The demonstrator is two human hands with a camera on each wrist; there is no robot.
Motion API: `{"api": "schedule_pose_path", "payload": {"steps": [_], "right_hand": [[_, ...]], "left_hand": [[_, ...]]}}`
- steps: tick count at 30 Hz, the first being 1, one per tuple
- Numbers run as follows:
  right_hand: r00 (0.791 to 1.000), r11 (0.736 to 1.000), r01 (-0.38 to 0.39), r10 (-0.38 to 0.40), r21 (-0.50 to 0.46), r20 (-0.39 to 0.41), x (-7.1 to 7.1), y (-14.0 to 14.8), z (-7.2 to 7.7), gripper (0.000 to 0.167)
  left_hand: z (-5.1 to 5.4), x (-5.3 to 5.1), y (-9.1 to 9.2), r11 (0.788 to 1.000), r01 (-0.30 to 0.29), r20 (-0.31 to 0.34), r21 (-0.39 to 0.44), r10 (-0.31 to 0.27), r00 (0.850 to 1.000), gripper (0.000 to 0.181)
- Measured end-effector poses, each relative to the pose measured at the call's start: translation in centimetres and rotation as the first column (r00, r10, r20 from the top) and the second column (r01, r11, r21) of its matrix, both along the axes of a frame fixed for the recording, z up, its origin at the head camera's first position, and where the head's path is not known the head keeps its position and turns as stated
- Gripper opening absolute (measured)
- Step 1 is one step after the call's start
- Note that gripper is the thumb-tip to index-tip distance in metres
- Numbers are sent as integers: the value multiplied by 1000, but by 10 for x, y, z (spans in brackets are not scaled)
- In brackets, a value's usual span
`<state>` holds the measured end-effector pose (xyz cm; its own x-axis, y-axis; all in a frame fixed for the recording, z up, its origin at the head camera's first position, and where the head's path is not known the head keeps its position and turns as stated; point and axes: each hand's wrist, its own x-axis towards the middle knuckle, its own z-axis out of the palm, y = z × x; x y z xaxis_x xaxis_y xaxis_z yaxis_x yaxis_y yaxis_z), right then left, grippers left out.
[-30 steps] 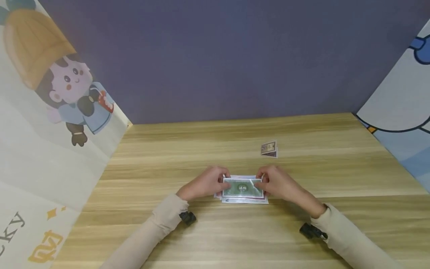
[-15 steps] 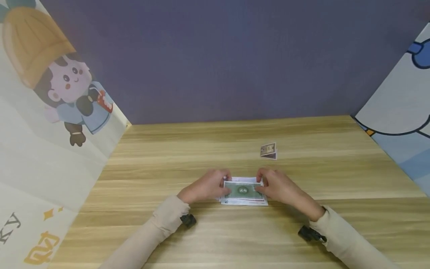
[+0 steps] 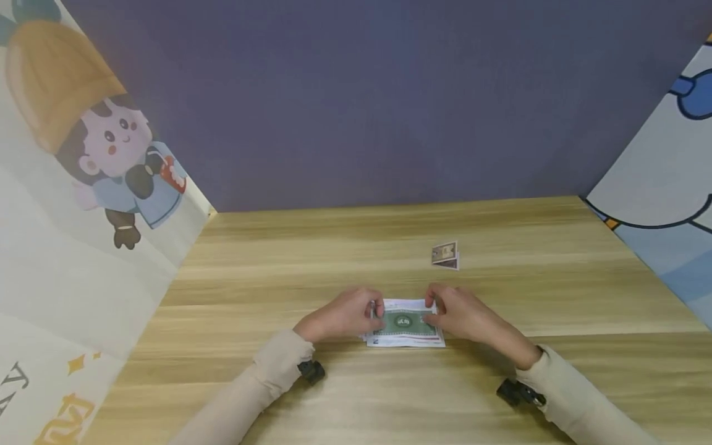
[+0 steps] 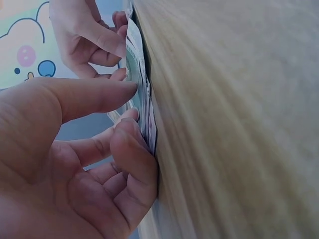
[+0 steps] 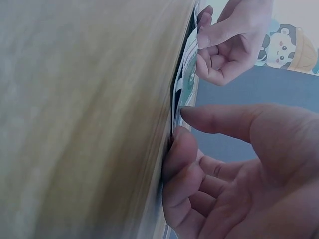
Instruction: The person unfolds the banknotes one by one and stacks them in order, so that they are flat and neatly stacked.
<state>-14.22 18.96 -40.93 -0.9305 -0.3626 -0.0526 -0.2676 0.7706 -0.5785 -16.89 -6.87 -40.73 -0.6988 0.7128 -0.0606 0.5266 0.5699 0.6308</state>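
A stack of paper banknotes (image 3: 406, 340) lies on the wooden table, with a green note (image 3: 403, 322) on top and white edges showing around it. At its left end, my left hand (image 3: 346, 313) pinches the notes, thumb on the green face and fingers curled at the edge. My right hand (image 3: 464, 318) holds the right end in the same manner. Seen edge-on in the left wrist view, the layered notes (image 4: 141, 84) stay slightly uneven and close to the tabletop. In the right wrist view, the thumb and fingertips of my right hand (image 5: 224, 159) meet the notes' edge.
Beyond my right hand, a small folded brown-purple note or card (image 3: 445, 255) sits on the wooden table (image 3: 278, 259). A dark blue-grey panel (image 3: 356, 105) rises at the back. Cartoon-printed white panels (image 3: 50, 247) flank the table.
Both hands keep hold of the stack's ends. The green note lies flatter, and a purple-pink edge seen earlier is less visible. The whole view has shifted slightly.
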Motion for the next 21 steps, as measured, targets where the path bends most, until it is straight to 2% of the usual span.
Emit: {"api": "schedule_pose_path", "payload": {"steps": [4,13,17,21], "right_hand": [[1000,1000,-9,10,-19,7,1,2,-1,19],[999,998,-52,52,-28,10,3,4,2,19],[996,996,-89,89,1,11,5,5,4,20],[991,992,-123,123,-19,59,7,7,9,23]], "left_hand": [[-2,1,1,1000,-18,24,2,18,1000,14],[-3,1,2,999,-24,24,24,24,999,10],[-1,3,2,994,-93,65,60,89,994,10],[5,4,2,978,-163,72,132,154,985,14]]}}
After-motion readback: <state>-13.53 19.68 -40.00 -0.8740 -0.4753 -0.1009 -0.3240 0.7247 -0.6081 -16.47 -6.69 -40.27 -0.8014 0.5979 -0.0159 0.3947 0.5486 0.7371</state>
